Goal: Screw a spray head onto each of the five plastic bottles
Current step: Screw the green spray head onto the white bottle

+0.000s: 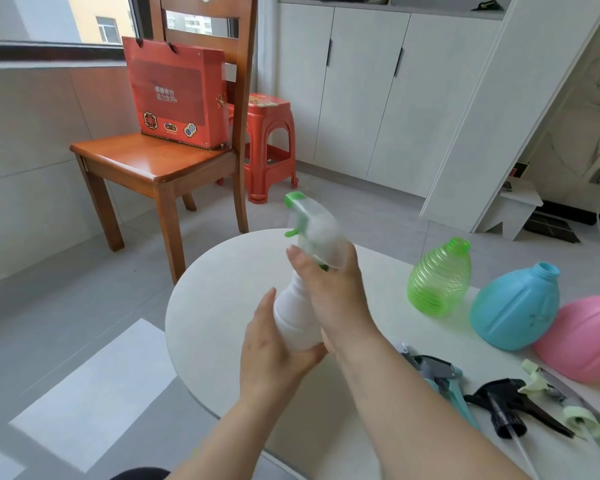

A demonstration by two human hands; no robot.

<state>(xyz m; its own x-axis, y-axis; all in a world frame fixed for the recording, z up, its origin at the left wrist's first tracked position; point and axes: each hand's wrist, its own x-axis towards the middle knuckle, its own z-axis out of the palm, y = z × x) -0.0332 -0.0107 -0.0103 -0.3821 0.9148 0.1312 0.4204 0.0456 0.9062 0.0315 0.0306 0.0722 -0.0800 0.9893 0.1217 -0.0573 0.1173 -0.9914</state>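
Off to the left a wooden chair [146,161] carries a red gift bag [177,95] on its seat, with a red plastic stool [271,140] just behind it. In front stands the round white table [205,306]. Over it the left hand [274,351] cups the lower body of a white bottle [297,317], fingers wrapped round it. The right hand [333,292] is curled round the bottle's neck, gripping the collar of a white-and-green spray head [316,226] seated on top, which looks blurred. Further right, three capless bottles stand in a row on the table, close together: green [439,278], then blue [515,310], then pink [586,337] at the frame's edge. In front of them lie loose spray heads – a grey-teal one [440,375], a black one [506,407], a pale green one [551,393].
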